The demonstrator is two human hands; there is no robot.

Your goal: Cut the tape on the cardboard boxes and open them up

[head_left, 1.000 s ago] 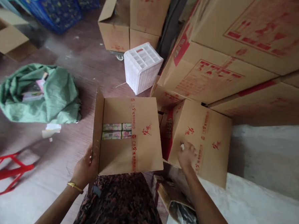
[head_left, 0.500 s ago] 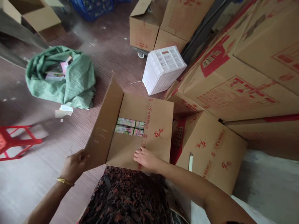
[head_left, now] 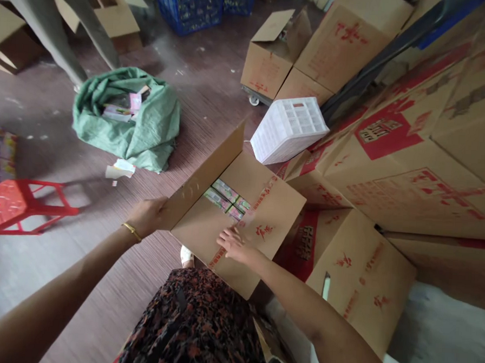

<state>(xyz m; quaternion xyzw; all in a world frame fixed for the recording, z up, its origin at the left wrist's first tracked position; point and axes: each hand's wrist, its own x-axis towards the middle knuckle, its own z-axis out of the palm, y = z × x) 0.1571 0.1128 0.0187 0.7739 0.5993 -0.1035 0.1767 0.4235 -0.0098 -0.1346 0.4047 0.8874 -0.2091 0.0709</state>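
A cardboard box (head_left: 277,205) lies turned at an angle in front of me. Its left flap (head_left: 206,171) stands raised, and my left hand (head_left: 148,214) is closed around that flap's near end. Through a gap between the other flaps, small pink and green packs (head_left: 227,197) show in rows; the rest of the contents is hidden. My right hand (head_left: 234,245) rests on the box top beside the red printed tape, fingers apart and slightly bent, holding nothing.
Stacked cartons (head_left: 421,180) rise on the right, with another taped box (head_left: 367,280) below them. A white plastic basket (head_left: 290,127) lies beyond my box. To the left are a green sack (head_left: 156,123) and a red stool (head_left: 5,207). A person's legs (head_left: 59,25) show behind.
The box has swung clockwise, its raised flap now slanting up to the right. My left hand has moved up and right with the flap; my right hand stays on top.
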